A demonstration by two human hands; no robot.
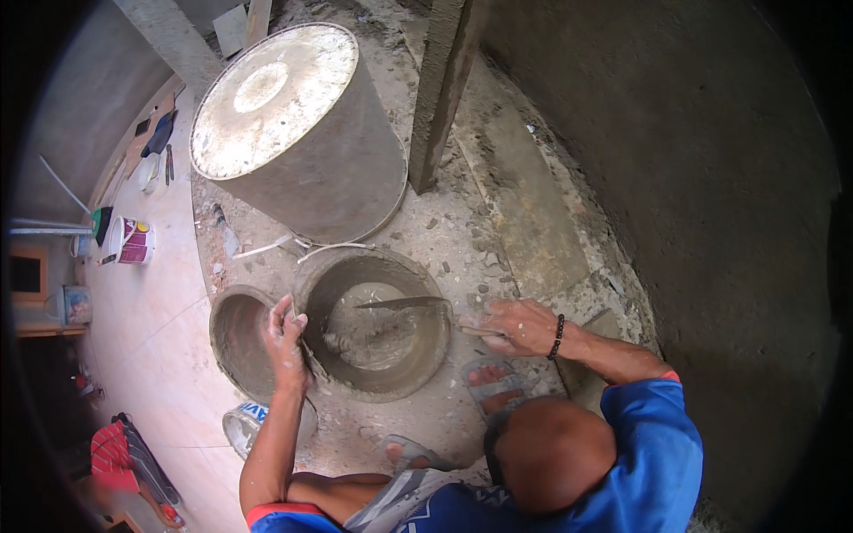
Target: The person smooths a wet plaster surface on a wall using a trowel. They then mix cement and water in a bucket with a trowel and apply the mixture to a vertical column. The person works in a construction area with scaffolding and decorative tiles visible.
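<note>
Bucket (pixel 235 342), round and mortar-grey, stands beside the left hand (pixel 286 346), which grips a larger round, mortar-coated tub (pixel 430 345) by its rim; wet grey mortar (pixel 369 345) lies inside, under a dark-bladed trowel (pixel 407 303), its pale handle (pixel 481 332) in the right hand (pixel 520 326).

Cannot see most of the trowel handle (pixel 480 332), wrapped in the right grip (pixel 517 327), nor make out any contact or gap between the dark blade (pixel 400 303) and the grey mortar (pixel 369 345) below. Cannot tell a pinch from a light touch at the left grip (pixel 286 342), with part of the mortar bucket (pixel 431 351) hidden beneath and a stretch of the white pail (pixel 242 431) covered by the left forearm (pixel 268 440). Unable to identify the small dark items (pixel 169 164) at far left, or to follow the mortar-smeared post (pixel 442 89) past the upper edge.
</note>
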